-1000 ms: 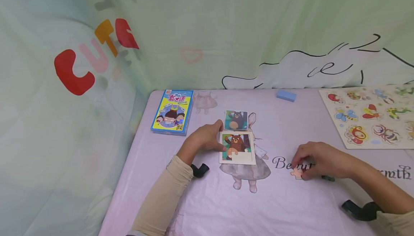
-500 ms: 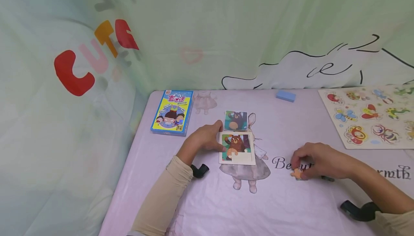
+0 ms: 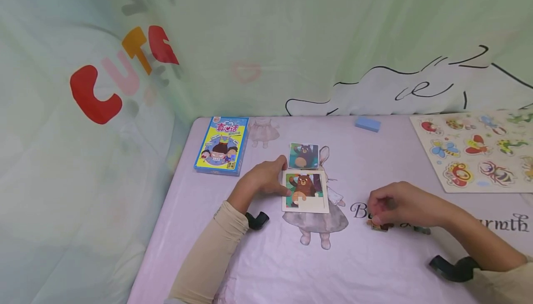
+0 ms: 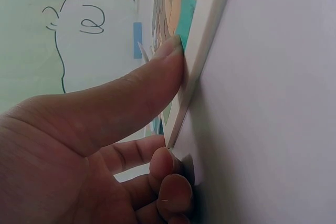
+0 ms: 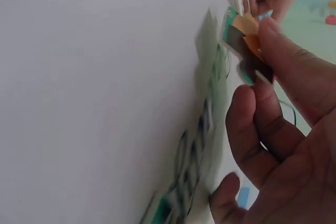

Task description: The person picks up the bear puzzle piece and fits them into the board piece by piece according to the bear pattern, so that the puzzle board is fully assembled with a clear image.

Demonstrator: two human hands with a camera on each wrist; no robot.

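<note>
A small bear jigsaw board [image 3: 314, 205] lies mid-table, with its lower right part bare. My left hand [image 3: 264, 176] grips its left edge; in the left wrist view the thumb [image 4: 163, 66] presses on top and the fingers bend at the side. Just above the board is a card with the same bear picture [image 3: 304, 156]. To the right, my right hand [image 3: 401, 204] pinches a jigsaw piece [image 5: 241, 45] between thumb and fingers, its orange, brown and green printed face showing in the right wrist view. Partly hidden under that hand, another dark piece [image 3: 422, 231] lies on the cloth.
A blue and yellow card box [image 3: 222, 145] lies at the back left. A blue block [image 3: 368, 124] rests near the back edge. At the right is a wooden board of insect pictures [image 3: 470, 149]. Printed curtains rise behind and to the left of the table.
The piece in my right hand has turned from its plain pale side to its printed side, and that hand has shifted slightly left. The left hand and the board stay in place.
</note>
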